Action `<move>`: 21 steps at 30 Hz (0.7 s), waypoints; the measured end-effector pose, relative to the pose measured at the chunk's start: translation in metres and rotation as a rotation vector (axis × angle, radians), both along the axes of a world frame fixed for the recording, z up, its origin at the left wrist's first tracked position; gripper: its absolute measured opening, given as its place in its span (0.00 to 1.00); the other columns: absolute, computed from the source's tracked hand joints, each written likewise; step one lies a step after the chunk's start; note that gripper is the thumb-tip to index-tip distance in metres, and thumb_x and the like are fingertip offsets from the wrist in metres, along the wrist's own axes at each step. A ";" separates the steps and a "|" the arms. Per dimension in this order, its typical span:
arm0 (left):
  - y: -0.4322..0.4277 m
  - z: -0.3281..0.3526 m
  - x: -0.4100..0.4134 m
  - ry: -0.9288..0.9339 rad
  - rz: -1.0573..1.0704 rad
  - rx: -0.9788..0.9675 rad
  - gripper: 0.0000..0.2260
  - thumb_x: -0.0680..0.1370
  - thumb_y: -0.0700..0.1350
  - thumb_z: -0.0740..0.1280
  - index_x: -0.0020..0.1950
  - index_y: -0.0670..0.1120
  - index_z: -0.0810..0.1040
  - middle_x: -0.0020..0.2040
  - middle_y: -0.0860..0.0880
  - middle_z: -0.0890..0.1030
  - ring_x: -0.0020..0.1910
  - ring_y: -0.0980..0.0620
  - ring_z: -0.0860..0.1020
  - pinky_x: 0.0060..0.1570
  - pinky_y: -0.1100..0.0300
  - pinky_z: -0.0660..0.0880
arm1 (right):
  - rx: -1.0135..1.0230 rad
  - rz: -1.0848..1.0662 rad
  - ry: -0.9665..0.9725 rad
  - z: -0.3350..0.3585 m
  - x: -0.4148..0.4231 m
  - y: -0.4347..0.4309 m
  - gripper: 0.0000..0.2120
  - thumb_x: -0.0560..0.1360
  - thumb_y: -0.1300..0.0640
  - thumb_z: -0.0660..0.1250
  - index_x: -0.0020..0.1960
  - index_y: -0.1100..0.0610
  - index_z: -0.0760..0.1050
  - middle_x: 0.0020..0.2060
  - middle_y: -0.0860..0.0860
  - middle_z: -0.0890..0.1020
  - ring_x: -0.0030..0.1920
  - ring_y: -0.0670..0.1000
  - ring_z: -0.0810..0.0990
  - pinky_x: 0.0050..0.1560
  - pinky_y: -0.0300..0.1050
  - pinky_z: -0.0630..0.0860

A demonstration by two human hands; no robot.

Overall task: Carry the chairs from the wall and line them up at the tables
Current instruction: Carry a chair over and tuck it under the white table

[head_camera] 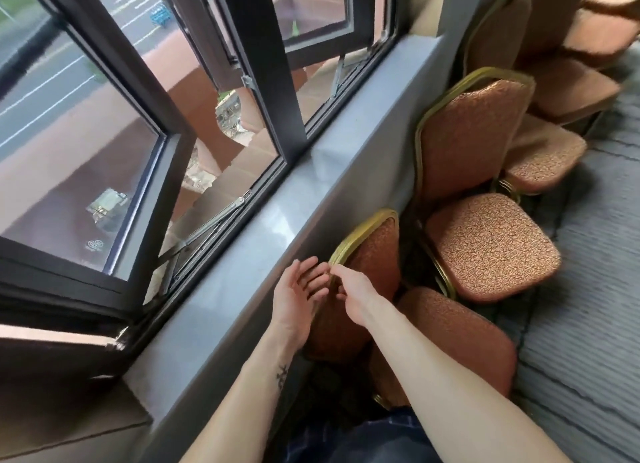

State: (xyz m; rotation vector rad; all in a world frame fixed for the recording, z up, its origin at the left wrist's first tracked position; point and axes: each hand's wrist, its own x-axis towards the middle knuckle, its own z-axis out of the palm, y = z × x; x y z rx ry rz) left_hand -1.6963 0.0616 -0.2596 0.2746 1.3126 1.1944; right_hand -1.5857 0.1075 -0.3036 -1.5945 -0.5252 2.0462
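A row of banquet chairs with orange patterned cushions and gold metal frames stands against the grey wall under the window. The nearest chair (377, 254) is right below my hands; its seat (460, 338) points right. My right hand (353, 293) curls over the gold top edge of that chair's back at its left corner. My left hand (298, 296) hovers open beside it, palm up, fingers loosely spread near the same corner, holding nothing. A second chair (485, 241) stands just beyond, with more chairs (547, 154) behind it.
A long grey windowsill (277, 216) runs along the left above the chair backs. Dark-framed windows (145, 123) above it are swung open outward. Grey striped carpet (588, 289) covers the floor to the right of the chairs.
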 end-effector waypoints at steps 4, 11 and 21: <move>0.009 0.002 0.009 0.125 -0.144 0.036 0.15 0.82 0.48 0.63 0.63 0.41 0.81 0.55 0.43 0.85 0.53 0.46 0.80 0.52 0.55 0.75 | 0.063 -0.008 -0.191 0.012 0.005 -0.013 0.24 0.79 0.46 0.67 0.71 0.57 0.75 0.62 0.52 0.81 0.58 0.50 0.79 0.53 0.43 0.73; 0.002 0.007 0.022 0.295 -0.559 0.133 0.13 0.82 0.43 0.62 0.59 0.51 0.85 0.58 0.53 0.85 0.63 0.52 0.79 0.70 0.48 0.72 | 0.074 -0.224 -0.588 0.025 0.017 -0.052 0.33 0.72 0.41 0.68 0.71 0.59 0.72 0.63 0.55 0.80 0.63 0.58 0.78 0.61 0.48 0.76; -0.036 0.029 0.075 0.509 -1.153 0.609 0.19 0.78 0.37 0.61 0.66 0.50 0.80 0.64 0.51 0.80 0.65 0.58 0.76 0.66 0.59 0.73 | 0.195 -0.475 -1.132 0.049 0.050 -0.140 0.20 0.80 0.43 0.63 0.56 0.61 0.78 0.55 0.61 0.83 0.60 0.63 0.77 0.56 0.54 0.73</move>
